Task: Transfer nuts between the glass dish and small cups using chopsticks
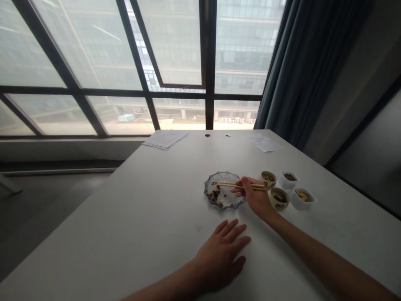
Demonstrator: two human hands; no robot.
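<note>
A pair of wooden chopsticks point(227, 184) is gripped in my right hand point(252, 194), tips pointing left over a clear glass plate point(233, 204) with a scalloped rim. Something small and dark shows at the tips. On the plate's left part lies a small heap of dark and yellowish-brown pieces point(215, 195). My left hand point(221, 255) rests palm down on the table in front of the plate, fingers spread and holding nothing. Just right of my right hand stand two small cream cups with dark lettering, a rear cup point(271, 184) and a front cup point(283, 205), each with contents.
Right of the cups are two white plastic tubs: a rear tub point(283, 182) with dark red pieces and a front tub point(305, 205) with yellowish pieces. Paper stacks point(166, 140) and loose sheets point(266, 143) lie at the far end of the white table point(140, 217), by the window.
</note>
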